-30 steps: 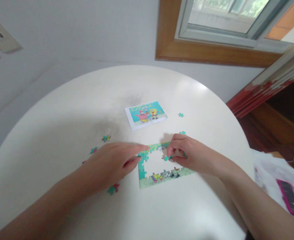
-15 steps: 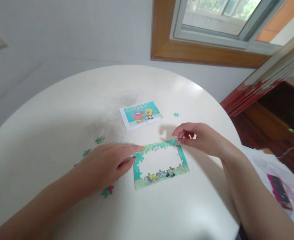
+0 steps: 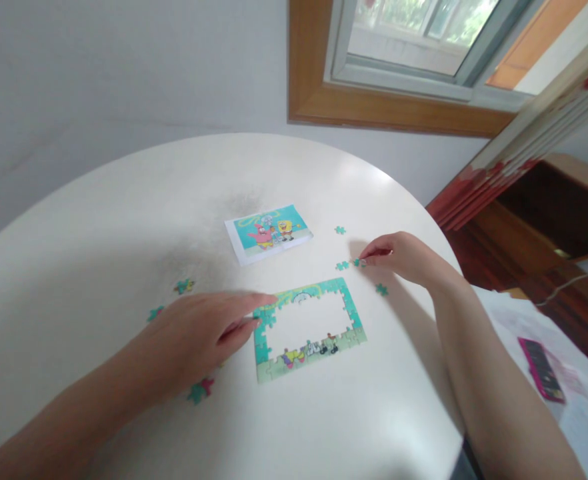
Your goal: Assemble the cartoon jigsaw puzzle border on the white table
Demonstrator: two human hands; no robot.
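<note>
A rectangular jigsaw frame (image 3: 308,330) with an open middle lies on the round white table (image 3: 124,220). My left hand (image 3: 199,337) lies flat beside the frame's left edge, fingers stretched out and touching its top left corner. My right hand (image 3: 399,257) reaches to the right of the frame's far corner and pinches a small teal puzzle piece (image 3: 357,262) on the table. Another teal piece (image 3: 342,265) lies just left of it.
A cartoon reference picture (image 3: 268,233) lies beyond the frame. Loose pieces lie scattered: one piece (image 3: 340,230) far right, another piece (image 3: 381,289) under my right wrist, several pieces (image 3: 184,287) to the left. A pink phone (image 3: 541,368) rests at the right. The window (image 3: 414,40) is behind.
My right hand has left the inside of the frame and moved up and to the right, out to a loose piece beyond the frame's corner. My left hand has stayed at the frame's left edge.
</note>
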